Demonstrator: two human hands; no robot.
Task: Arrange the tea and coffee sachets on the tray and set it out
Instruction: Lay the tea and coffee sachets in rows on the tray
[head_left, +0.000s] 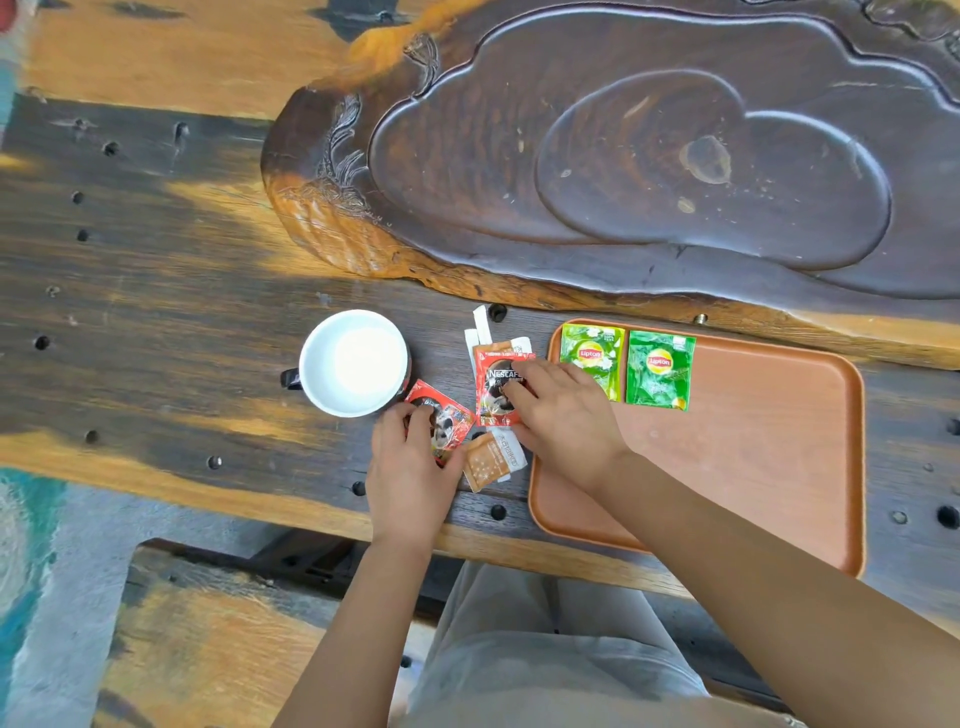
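An orange tray (753, 457) lies on the wooden table at the right. Two green Lipton tea sachets (592, 353) (658, 370) lie side by side in its far left corner. Left of the tray, a red Nescafe sachet (493, 384) lies flat, with the fingers of my right hand (561, 415) pressed on it. My left hand (410, 467) grips a second red coffee sachet (447, 421) beside the mug. A brown sachet (488, 460) lies between my hands, and white stick sachets (480, 327) poke out behind the Nescafe one.
A white mug (353, 364) with a dark handle stands left of the sachets. A large carved dark wooden tea board (623, 166) fills the far right of the table. The table's near edge runs just under my wrists.
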